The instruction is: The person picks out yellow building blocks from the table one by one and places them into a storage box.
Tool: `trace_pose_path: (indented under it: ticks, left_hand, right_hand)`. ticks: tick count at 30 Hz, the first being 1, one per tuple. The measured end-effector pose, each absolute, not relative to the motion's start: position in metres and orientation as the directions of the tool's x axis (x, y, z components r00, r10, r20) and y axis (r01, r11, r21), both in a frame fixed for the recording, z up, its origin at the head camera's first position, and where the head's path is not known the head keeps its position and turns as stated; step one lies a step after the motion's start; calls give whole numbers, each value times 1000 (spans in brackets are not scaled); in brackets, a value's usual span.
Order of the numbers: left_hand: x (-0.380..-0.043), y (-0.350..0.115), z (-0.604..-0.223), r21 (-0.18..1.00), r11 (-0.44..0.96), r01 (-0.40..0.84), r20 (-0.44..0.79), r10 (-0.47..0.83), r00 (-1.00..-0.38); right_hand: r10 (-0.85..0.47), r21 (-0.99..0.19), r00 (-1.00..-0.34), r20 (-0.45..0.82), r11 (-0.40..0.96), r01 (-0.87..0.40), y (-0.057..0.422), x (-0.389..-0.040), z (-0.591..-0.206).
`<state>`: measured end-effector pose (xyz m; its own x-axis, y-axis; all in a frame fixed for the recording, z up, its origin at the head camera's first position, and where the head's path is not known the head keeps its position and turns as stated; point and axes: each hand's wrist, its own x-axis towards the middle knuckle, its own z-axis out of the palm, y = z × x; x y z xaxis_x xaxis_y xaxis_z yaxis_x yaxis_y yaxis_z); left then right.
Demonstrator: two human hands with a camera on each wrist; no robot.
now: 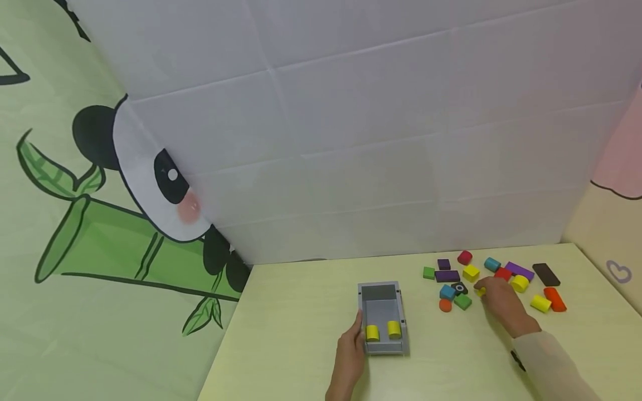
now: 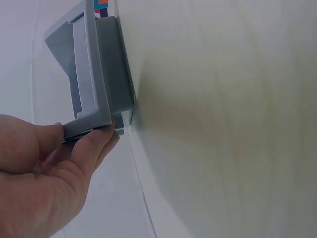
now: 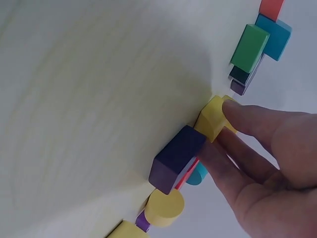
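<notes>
My left hand (image 1: 349, 352) holds a grey tray (image 1: 383, 352) by its near left rim; the left wrist view shows the thumb and fingers pinching the tray's edge (image 2: 101, 117). Two yellow blocks (image 1: 394, 329) with curved tops lie inside, toward its near end. Among scattered blocks at the right, my right hand (image 1: 503, 302) pinches a yellow block (image 3: 210, 118) between thumb and fingers, close to the table. A dark purple block (image 3: 177, 158) is beside the index fingertip. The head view shows only a sliver of the pinched block.
Around the right hand lie a yellow cube (image 1: 471, 272), a green block (image 1: 462, 302), a blue block (image 1: 447, 292) and an orange round block (image 1: 445, 305). Farther right are a dark brown slab (image 1: 545, 274), an orange-red block (image 1: 555, 299) and yellow cylinders (image 1: 520, 283). A white wall (image 1: 351, 211) stands behind the table.
</notes>
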<state>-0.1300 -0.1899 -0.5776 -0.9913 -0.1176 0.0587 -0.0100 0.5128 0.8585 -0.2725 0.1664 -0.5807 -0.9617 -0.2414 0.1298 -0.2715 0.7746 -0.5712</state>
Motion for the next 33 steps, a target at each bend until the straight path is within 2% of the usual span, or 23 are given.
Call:
trace_pose_path:
  ticks: [14, 33]
  left_hand:
    - [-130, -190, -577, 865, 501, -5, 61, -114, -992]
    - [-130, -189, -575, 857, 515, -1, 64, -110, -992]
  right_hand:
    - [-242, -580, -967, 79, 778, -242, 165, -280, -581]
    - [-214, -604, -971, 106, 762, -234, 164, -278, -579]
